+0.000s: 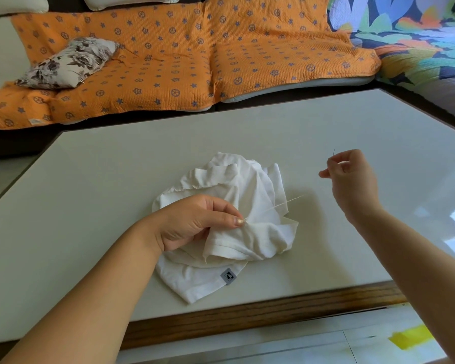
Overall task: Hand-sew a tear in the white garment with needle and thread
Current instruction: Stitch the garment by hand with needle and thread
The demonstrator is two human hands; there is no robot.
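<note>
A crumpled white garment (250,195) with a small grey label lies in the middle of the pale table (90,206). My left hand (195,222) pinches a fold of the garment between thumb and fingers, where a thin white thread (281,203) comes out of the cloth. The thread runs up and to the right. My right hand (350,177) is raised to the right of the garment and pinches a thin needle (333,153), whose tip sticks up above the fingers.
The table has a wooden front edge (247,313). Behind it is a sofa with an orange patterned cover (168,61), a floral cushion (69,64) and a colourful leaf-print cover (418,35) at the right. Yellow tape (410,337) marks the floor.
</note>
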